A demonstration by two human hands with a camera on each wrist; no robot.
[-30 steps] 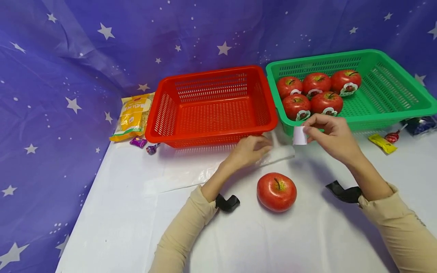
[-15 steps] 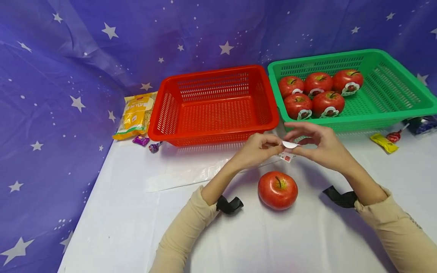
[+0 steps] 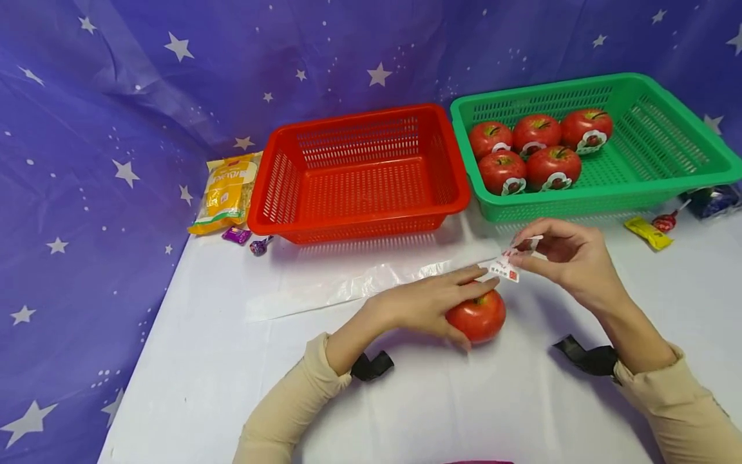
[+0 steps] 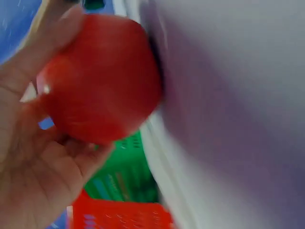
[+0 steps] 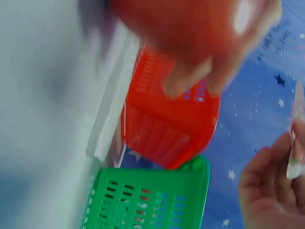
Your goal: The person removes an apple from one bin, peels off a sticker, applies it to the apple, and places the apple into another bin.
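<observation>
A single red apple (image 3: pixel 484 321) sits on the white table in front. My left hand (image 3: pixel 426 306) holds it from the left, fingers over its top and thumb at the near side; in the left wrist view they wrap around the apple (image 4: pixel 107 83). Just beyond and right of it, my right hand (image 3: pixel 580 264) pinches a small white printed sticker (image 3: pixel 505 269) with a red mark, raised above the table. The right wrist view has this sticker (image 5: pixel 295 160) edge-on between the thumb and fingers. Several apples with round-edged stickers (image 3: pixel 553 169) sit in the green basket (image 3: pixel 603 201).
A red basket (image 3: pixel 359 225) stands at the back, left of the green one. A flat clear plastic strip (image 3: pixel 348 291) lies before it. Beside the baskets are a yellow food packet (image 3: pixel 226 193), a purple candy (image 3: pixel 236 235), lollipops (image 3: pixel 261 245) and a yellow candy (image 3: pixel 649 233).
My left hand was at the sticker with the right hand half a second ago, then came down onto the apple. The sticker has stayed in my right hand, its printed face now turned up.
</observation>
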